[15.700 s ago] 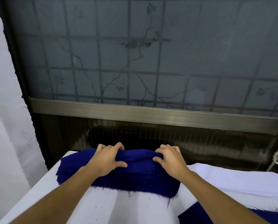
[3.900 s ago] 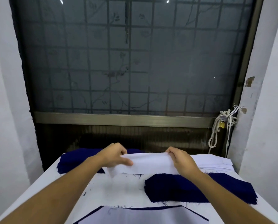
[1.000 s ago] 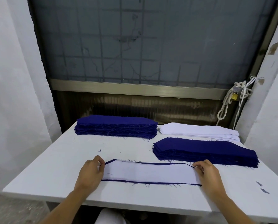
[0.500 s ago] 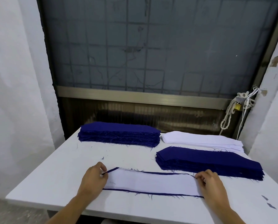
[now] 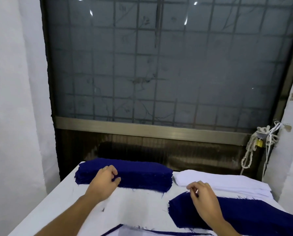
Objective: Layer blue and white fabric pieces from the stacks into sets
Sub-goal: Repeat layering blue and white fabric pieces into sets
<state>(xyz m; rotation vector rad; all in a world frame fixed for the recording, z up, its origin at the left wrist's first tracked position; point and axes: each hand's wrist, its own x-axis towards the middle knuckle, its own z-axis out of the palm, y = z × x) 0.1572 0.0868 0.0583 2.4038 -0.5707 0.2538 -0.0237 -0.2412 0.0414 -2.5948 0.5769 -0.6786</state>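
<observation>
1. While the left hand (image 5: 106, 181) pinches the front edge of the tall blue stack (image 5: 139, 174), that stack sits on a white table (image 5: 137, 206)
2. Right of it lies a white stack (image 5: 227, 183)
3. In front and right of it is a low blue stack (image 5: 244, 213); the right hand (image 5: 203, 196) curls above this, and I cannot tell whether it holds anything
4. Well in front lies a white-on-blue set (image 5: 142, 233)
5. Behind it, a gridded window (image 5: 159, 65) stands between white walls (image 5: 14, 99)

Single head-worn wide view, facing forward over the table (image 5: 142, 206) toward the window (image 5: 159, 65), edges seemingly bowed
</observation>
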